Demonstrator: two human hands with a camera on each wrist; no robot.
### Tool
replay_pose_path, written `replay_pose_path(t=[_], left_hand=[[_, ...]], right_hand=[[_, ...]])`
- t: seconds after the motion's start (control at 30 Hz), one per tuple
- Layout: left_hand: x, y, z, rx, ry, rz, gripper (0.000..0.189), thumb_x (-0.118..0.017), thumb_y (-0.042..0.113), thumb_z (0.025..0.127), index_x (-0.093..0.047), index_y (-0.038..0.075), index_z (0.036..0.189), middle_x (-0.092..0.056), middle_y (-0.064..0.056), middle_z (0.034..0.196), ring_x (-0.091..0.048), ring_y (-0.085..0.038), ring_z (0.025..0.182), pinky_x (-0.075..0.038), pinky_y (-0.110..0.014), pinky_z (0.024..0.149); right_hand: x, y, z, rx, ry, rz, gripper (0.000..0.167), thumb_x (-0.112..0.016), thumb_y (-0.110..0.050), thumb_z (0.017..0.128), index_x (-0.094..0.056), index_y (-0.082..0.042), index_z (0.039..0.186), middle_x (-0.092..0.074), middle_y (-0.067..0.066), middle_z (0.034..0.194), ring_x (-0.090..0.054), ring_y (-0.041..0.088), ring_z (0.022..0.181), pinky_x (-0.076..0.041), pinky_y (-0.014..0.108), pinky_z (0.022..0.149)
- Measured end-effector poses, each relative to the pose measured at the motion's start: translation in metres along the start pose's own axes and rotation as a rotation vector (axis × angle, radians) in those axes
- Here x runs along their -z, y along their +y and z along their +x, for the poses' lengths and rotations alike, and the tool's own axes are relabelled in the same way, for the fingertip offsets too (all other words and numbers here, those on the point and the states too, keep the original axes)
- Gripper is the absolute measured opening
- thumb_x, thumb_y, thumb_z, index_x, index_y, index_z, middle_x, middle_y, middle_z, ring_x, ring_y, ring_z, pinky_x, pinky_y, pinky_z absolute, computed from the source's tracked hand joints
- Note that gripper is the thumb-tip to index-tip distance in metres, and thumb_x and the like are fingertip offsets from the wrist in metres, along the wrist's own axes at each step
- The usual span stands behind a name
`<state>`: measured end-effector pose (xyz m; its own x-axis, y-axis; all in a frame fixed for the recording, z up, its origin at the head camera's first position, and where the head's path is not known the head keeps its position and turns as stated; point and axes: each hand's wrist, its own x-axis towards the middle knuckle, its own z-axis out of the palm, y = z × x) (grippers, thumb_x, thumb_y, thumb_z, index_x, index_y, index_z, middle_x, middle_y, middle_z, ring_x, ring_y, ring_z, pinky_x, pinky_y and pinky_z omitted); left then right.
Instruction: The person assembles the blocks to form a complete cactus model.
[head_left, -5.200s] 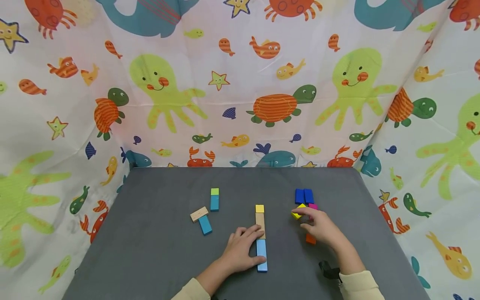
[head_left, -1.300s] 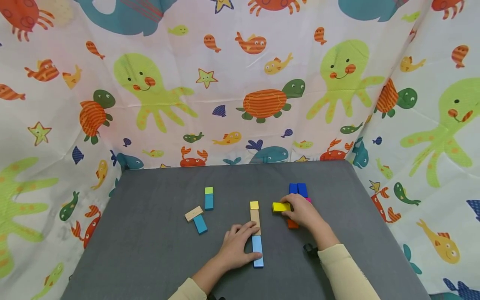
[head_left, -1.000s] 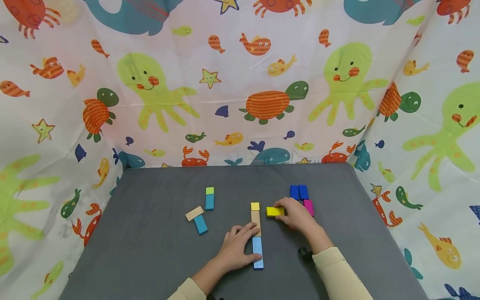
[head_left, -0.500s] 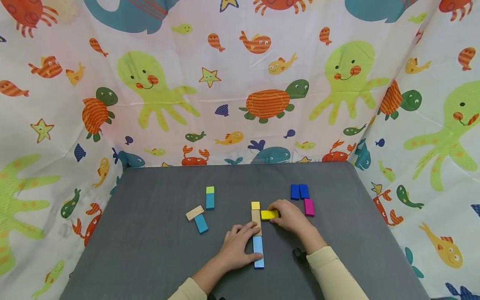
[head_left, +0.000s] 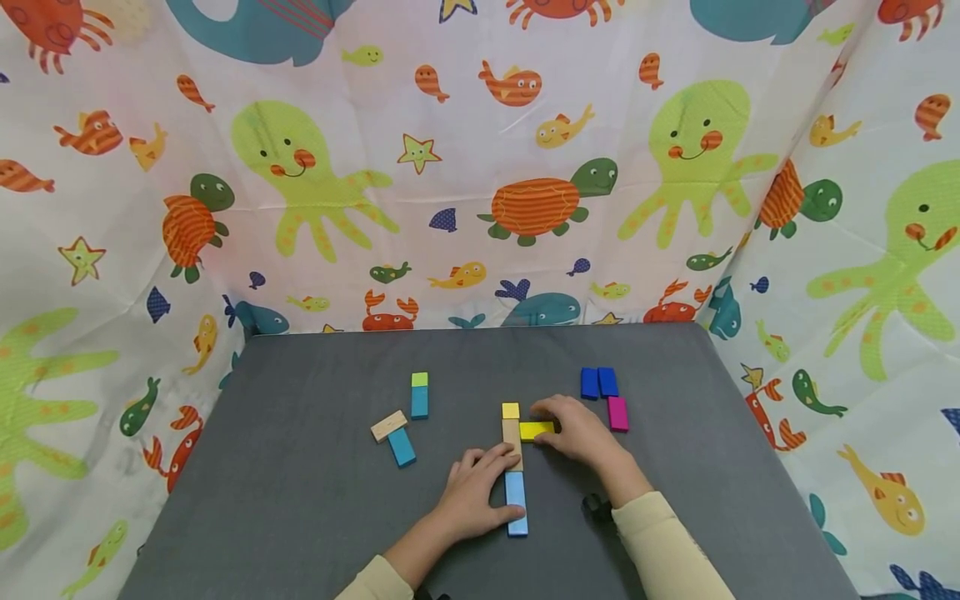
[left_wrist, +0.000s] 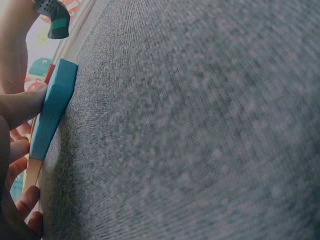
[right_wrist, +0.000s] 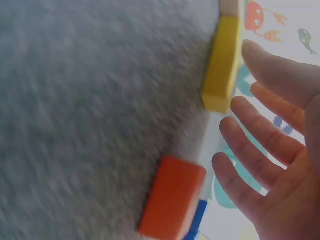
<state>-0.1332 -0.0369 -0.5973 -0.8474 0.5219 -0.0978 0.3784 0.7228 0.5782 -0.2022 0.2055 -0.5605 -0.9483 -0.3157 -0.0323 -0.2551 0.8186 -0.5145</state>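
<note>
A light blue block (head_left: pixel 516 492), a plain wooden block (head_left: pixel 512 432) and a small yellow block (head_left: pixel 511 411) stand end to end in a column. My left hand (head_left: pixel 474 493) rests along its left side, fingertips on the wooden block, thumb on the light blue block (left_wrist: pixel 52 107). A longer yellow block (head_left: pixel 536 432) lies crosswise against the wooden block's right side. At its right end is my right hand (head_left: pixel 577 432), thumb by the near edge and index finger beyond the far edge. In the right wrist view the fingers are spread beside the yellow block (right_wrist: pixel 221 65).
Two dark blue blocks (head_left: pixel 598 383) and a magenta block (head_left: pixel 617 414) lie right. An orange block (right_wrist: pixel 172 197) is hidden behind the right hand in the head view. Left are a green block (head_left: pixel 419 379), teal blocks (head_left: pixel 402 447) and a tilted wooden block (head_left: pixel 389 426). A printed curtain (head_left: pixel 450 192) surrounds the grey table (head_left: pixel 322 517).
My right hand took the long yellow block from the right-hand group and brought it left against the wooden block; its index finger has since lifted slightly. My left hand has stayed on the column.
</note>
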Motion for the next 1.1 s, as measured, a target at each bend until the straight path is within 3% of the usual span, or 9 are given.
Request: replay_pose_path(t=[0.33,0.67,1.1], left_hand=[[-0.001,-0.002,-0.002,-0.019,0.025,-0.017,0.077,-0.078,0.058,0.091,-0.052,0.03,0.157,-0.04,0.011,0.167,-0.041,-0.027,0.139,-0.038,-0.053,0.104],[0.001,-0.001,-0.002,0.005,-0.009,-0.013,0.077,-0.077,0.059,0.091,-0.05,0.033,0.159,-0.037,0.013,0.168,-0.039,-0.025,0.141,-0.036,-0.052,0.107],[0.0,-0.002,-0.001,0.003,-0.009,0.009,0.077,-0.076,0.062,0.091,-0.049,0.035,0.158,-0.037,0.015,0.168,-0.039,-0.024,0.141,-0.037,-0.051,0.106]], right_hand=[[0.026,0.018,-0.012,-0.052,0.067,0.138,0.044,-0.083,-0.018,0.093,-0.07,-0.006,0.134,-0.07,0.013,0.131,-0.065,0.036,0.12,-0.054,0.056,0.103],[0.041,0.051,-0.031,-0.054,0.167,0.128,0.05,-0.083,-0.016,0.093,-0.066,-0.004,0.139,-0.067,0.019,0.134,-0.063,0.041,0.122,-0.051,0.061,0.105],[0.053,0.076,-0.045,-0.086,0.2,0.096,0.052,-0.084,-0.016,0.092,-0.065,-0.002,0.139,-0.061,0.026,0.143,-0.058,0.046,0.125,-0.052,0.064,0.102]])
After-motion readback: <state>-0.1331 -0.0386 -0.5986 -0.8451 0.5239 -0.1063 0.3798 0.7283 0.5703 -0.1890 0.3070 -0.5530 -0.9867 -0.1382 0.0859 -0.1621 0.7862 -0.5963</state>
